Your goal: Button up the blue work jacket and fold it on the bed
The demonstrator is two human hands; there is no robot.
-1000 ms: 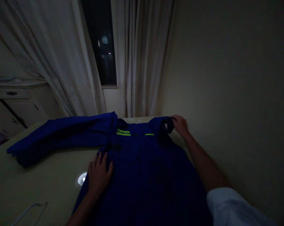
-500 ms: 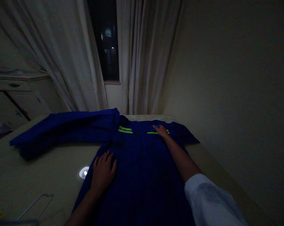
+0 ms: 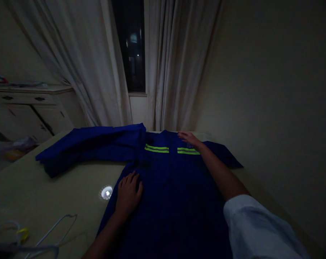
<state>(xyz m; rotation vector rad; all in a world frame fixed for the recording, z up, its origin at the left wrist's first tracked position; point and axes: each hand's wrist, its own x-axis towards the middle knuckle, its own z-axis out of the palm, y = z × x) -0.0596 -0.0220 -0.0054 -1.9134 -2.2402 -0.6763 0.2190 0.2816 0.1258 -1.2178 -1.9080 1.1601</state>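
A dark blue work jacket [image 3: 173, 201] with two bright yellow-green stripes [image 3: 156, 148] lies spread on a pale table [image 3: 57, 194]. One long sleeve [image 3: 92, 144] stretches out to the left. My left hand [image 3: 128, 194] lies flat and open on the jacket's left side, fingers spread. My right hand [image 3: 188, 138] reaches to the far end, fingers stretched flat on the cloth just above the right stripe. A white sleeve [image 3: 257, 230] covers my right upper arm. The room is dim.
A small round white disc [image 3: 106, 192] sits on the table just left of my left hand. A white wire hanger [image 3: 54, 230] lies at the near left. Pale curtains [image 3: 168, 72] frame a dark window; a white cabinet [image 3: 30, 111] stands left, a wall right.
My right hand let go of the jacket's far right sleeve, which now lies flat, and moved left onto the chest by the stripe. The left hand stayed pressed on the cloth.
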